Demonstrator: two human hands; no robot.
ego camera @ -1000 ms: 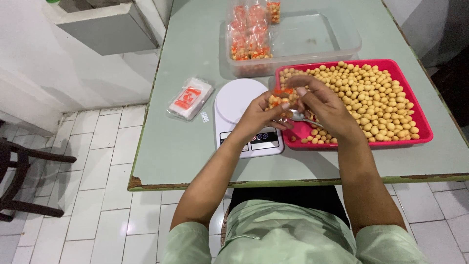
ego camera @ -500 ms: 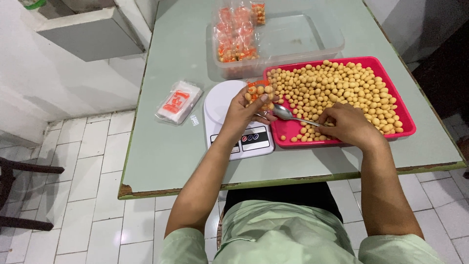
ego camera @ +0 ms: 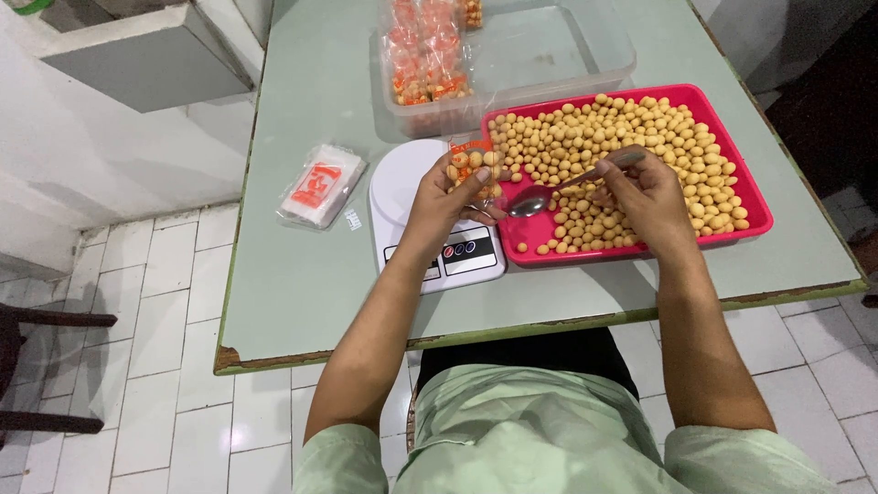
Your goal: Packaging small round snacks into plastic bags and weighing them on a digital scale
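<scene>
Over the white scale [ego camera: 430, 215], your left hand [ego camera: 448, 192] pinches the light, crinkly snack pouch [ego camera: 472, 163] while your right hand [ego camera: 645, 192] clamps the stiff spoon [ego camera: 549, 192].

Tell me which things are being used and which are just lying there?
In use: left hand holding small snack bag, right hand holding spoon, red tray of round snacks, white scale.
Lying about: stack of empty bags, clear tub of filled packets.

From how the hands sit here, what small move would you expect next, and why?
Probably dipping the spoon into the yellow balls for a scoop. The right hand holds it empty over the red tray, while the left hand holds a partly filled small bag above the white scale.
</scene>
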